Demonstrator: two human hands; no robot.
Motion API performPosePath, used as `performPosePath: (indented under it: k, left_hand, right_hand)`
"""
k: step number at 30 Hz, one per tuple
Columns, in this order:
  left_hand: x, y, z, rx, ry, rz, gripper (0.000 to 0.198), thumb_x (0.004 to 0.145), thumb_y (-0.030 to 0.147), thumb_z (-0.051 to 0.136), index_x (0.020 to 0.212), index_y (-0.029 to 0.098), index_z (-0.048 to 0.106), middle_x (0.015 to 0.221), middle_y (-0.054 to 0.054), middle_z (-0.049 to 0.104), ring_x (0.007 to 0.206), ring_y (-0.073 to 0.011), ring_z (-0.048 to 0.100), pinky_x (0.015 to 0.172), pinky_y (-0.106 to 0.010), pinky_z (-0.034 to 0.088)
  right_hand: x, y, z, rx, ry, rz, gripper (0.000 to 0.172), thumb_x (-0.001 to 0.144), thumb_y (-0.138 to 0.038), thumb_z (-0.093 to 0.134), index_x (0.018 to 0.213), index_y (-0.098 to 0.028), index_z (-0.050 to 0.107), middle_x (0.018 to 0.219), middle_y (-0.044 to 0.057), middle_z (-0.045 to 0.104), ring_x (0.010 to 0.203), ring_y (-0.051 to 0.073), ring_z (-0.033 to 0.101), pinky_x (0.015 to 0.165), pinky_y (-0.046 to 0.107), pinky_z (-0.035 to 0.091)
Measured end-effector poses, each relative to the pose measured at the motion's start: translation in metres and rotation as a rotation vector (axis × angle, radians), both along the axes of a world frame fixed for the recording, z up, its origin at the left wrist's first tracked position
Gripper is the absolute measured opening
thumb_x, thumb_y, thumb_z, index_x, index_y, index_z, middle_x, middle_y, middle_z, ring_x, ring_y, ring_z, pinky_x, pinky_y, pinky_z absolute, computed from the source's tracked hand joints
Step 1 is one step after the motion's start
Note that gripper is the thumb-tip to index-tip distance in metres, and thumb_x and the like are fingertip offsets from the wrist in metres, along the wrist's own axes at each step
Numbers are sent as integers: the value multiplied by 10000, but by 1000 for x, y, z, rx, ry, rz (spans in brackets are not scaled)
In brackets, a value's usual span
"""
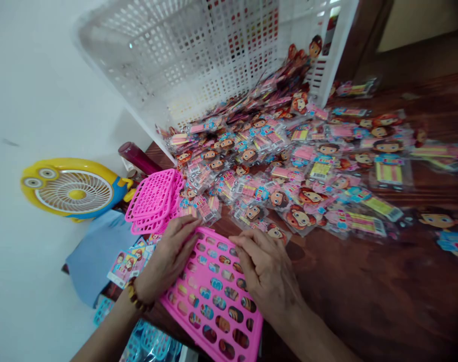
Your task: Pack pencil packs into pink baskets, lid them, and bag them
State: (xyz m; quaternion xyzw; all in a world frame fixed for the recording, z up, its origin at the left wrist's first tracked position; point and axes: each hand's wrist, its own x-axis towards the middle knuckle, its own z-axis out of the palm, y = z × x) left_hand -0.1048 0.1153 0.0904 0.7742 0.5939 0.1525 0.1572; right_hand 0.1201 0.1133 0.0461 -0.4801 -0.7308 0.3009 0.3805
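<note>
Low in the middle of the head view lies a pink plastic lid (209,301) with rounded slots, tilted toward me. Printed pictures in blue, yellow and brown show through its slots; what lies beneath is otherwise hidden. My left hand (172,256) is closed over its far left corner, fingertips along the edge. My right hand (264,266) grips the far right edge with bent fingers, the thumb alongside. Just beyond both hands spreads a heap of small clear packets (251,186) with cartoon heads and yellow and pink sticks.
A big white crate (146,70) lies tipped on its side, packets spilling out. Pink lattice pieces (153,196) are stacked at left, near a yellow minion fan (78,191) and a dark red cylinder (138,157). Printed cards (125,264) and blue baskets (153,339) sit lower left.
</note>
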Motion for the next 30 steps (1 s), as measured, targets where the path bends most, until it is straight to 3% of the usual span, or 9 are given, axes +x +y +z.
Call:
performPosePath:
  k: [6,10,16,19,23,30]
  left_hand:
    - [-19,31,3,-209,-230,-93,208,932,365,547,1084,229,591,1112,-63,578,1066,-204,549,971,-371,455]
    - [-21,39,6,-247,-240,-112,199,905,378,592,1028,223,609,1076,-50,573,1026,-188,556,951,-339,452]
    - [-20,42,12,-271,-188,-154,184,880,394,622,892,210,628,968,-23,581,926,-165,566,882,-302,462]
    - [-23,38,10,-268,-224,-114,183,877,387,628,887,204,626,938,-21,588,890,-159,570,843,-293,465]
    - [-28,34,9,-383,-301,-52,197,862,387,650,858,194,609,895,-12,590,817,-145,577,747,-266,471]
    - [-35,36,15,-220,-76,-245,162,911,362,597,872,210,638,921,-18,586,917,-163,524,841,-293,421]
  right_hand:
    - [0,0,0,-7,8,-16,260,939,-127,437,1060,-242,636,987,25,662,900,181,600,822,374,380]
    - [1,1,0,-19,6,7,215,944,-148,437,1013,-235,621,998,23,669,916,191,600,862,393,359]
    - [0,1,4,-2,-19,21,215,936,-126,450,991,-228,630,954,19,662,871,180,598,824,381,343]
    - [0,2,5,48,-16,36,224,940,-126,454,1006,-219,647,922,26,652,841,176,589,819,384,337]
    - [-1,2,4,74,11,60,246,948,-120,447,1019,-217,661,893,24,644,838,173,585,832,388,335]
    - [1,3,4,148,61,83,315,913,-54,436,1027,-219,679,890,26,628,825,162,568,882,395,346]
